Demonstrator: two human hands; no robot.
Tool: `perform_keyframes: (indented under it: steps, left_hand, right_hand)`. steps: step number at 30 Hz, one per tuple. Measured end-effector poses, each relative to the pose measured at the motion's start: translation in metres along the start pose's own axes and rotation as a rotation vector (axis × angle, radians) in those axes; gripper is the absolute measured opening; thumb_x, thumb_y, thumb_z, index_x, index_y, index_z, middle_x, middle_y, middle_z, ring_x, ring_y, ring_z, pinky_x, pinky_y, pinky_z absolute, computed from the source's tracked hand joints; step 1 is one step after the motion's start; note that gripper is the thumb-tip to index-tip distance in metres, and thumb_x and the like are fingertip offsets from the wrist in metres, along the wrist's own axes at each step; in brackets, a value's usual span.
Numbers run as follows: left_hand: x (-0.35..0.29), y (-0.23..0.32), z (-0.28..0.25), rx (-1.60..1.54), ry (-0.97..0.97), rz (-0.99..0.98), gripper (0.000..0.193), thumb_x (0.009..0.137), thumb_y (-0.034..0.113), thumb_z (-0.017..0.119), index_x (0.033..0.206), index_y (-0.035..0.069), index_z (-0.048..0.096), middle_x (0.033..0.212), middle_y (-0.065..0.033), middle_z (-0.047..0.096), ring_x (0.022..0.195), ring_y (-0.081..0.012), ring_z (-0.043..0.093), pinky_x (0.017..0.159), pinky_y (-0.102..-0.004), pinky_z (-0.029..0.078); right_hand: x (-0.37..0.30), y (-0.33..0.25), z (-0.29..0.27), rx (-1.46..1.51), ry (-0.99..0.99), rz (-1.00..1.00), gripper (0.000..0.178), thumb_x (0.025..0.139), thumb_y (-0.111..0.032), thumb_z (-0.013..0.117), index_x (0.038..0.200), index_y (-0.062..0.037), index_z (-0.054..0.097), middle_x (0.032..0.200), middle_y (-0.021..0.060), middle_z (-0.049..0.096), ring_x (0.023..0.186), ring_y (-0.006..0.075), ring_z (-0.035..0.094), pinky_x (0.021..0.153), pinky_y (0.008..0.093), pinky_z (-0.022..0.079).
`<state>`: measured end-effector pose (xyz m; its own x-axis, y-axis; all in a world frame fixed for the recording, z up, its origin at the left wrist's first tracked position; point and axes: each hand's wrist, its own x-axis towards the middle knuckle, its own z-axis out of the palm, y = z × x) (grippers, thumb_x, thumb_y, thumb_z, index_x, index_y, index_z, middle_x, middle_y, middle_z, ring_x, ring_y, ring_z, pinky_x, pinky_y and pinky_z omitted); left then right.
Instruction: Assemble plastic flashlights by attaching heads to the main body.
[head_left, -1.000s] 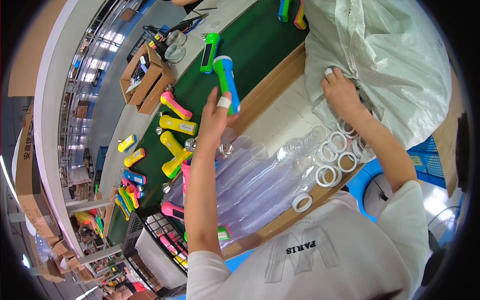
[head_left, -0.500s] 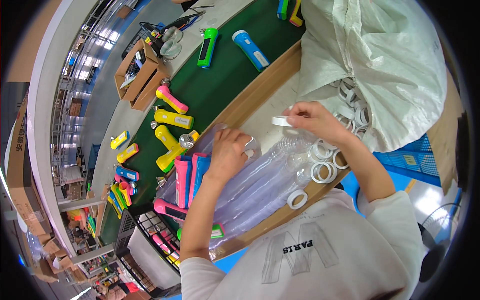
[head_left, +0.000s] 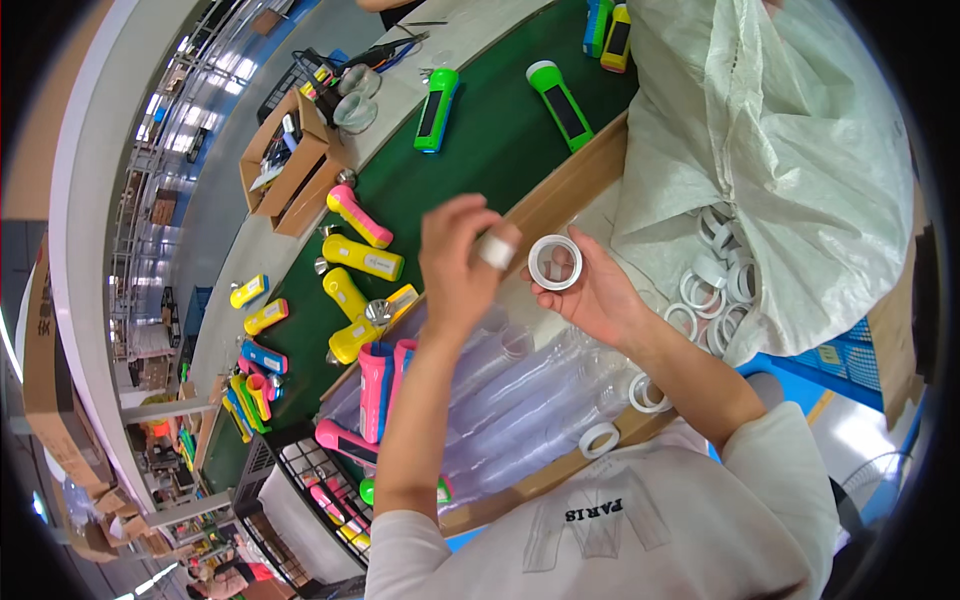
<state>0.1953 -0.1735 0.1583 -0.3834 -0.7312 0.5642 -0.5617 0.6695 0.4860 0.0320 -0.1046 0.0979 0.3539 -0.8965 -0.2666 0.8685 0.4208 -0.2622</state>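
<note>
My right hand holds a white ring, its round opening turned up toward me. Something see-through shows inside the ring, possibly a clear disc. To its left, my left hand is raised, blurred by motion; a white band or wrap shows at its thumb side. Whether its fingers hold anything is unclear. Below both hands lie long clear plastic-wrapped rolls in a cardboard tray. Loose white rings lie at the tray's near edge, and more white rings spill from a white woven sack.
Yellow and pink flashlights lie on a green belt beyond the tray, with green flashlights farther along. Pink flashlights stand beside my left forearm. A black wire basket is at lower left; an open cardboard box stands far left.
My left hand has lifted away from a clear round piece over the rolls. The ring in my right hand has turned from edge-on to face-up. A green flashlight lies where a blue one was.
</note>
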Motion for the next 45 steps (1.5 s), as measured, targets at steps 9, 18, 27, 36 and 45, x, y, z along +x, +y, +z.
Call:
perform_keyframes:
  steps: [9, 18, 27, 36, 45]
  left_hand:
    - [0.099, -0.201, 0.053, 0.634, -0.311, -0.385, 0.058, 0.085, 0.023, 0.066, 0.139, 0.029, 0.045, 0.133, -0.0240, 0.044, 0.114, -0.0454, 0.049, 0.093, -0.0488, 0.046]
    - [0.049, -0.027, -0.045, -0.875, -0.238, -0.709, 0.051, 0.098, 0.018, 0.048, 0.145, 0.005, 0.036, 0.127, -0.0134, 0.055, 0.102, -0.0205, 0.059, 0.082, -0.0367, 0.053]
    - [-0.063, 0.061, -0.114, -0.529, -0.530, -0.564, 0.049, 0.088, -0.001, 0.052, 0.136, 0.000, 0.048, 0.131, -0.0132, 0.051, 0.117, -0.0258, 0.052, 0.098, -0.0315, 0.040]
    - [-0.090, 0.096, -0.148, -0.621, -0.473, -0.654, 0.043, 0.093, 0.011, 0.049, 0.134, -0.001, 0.050, 0.124, -0.0156, 0.056, 0.111, -0.0261, 0.056, 0.094, -0.0360, 0.044]
    - [-0.105, 0.113, -0.150, -0.314, -0.357, -0.525, 0.040, 0.094, 0.010, 0.047, 0.133, 0.000, 0.051, 0.124, -0.0148, 0.056, 0.111, -0.0254, 0.054, 0.098, -0.0364, 0.041]
  right_hand:
    - [0.006, -0.015, 0.012, 0.019, 0.012, -0.023, 0.050, 0.102, -0.047, 0.036, 0.106, -0.0019, 0.058, 0.094, 0.0141, 0.067, 0.073, 0.0204, 0.063, 0.063, 0.0315, 0.052]
    - [0.008, -0.028, -0.005, 0.083, 0.073, -0.104, 0.050, 0.102, -0.048, 0.031, 0.107, -0.0052, 0.057, 0.101, 0.0199, 0.066, 0.073, 0.0194, 0.063, 0.063, 0.0292, 0.052]
    - [0.003, -0.020, 0.012, 0.194, 0.058, -0.158, 0.047, 0.103, -0.042, 0.030, 0.112, -0.0044, 0.056, 0.098, 0.0116, 0.065, 0.081, 0.0223, 0.063, 0.072, 0.0353, 0.053]
    - [-0.010, -0.005, 0.013, 0.008, -0.088, -0.167, 0.041, 0.100, -0.039, 0.040, 0.126, -0.0097, 0.052, 0.101, 0.0126, 0.065, 0.092, 0.0231, 0.063, 0.082, 0.0378, 0.053]
    - [-0.032, 0.016, 0.028, -0.248, -0.120, -0.201, 0.043, 0.099, -0.044, 0.046, 0.123, -0.0105, 0.056, 0.109, 0.0042, 0.065, 0.102, 0.0178, 0.060, 0.094, 0.0362, 0.046]
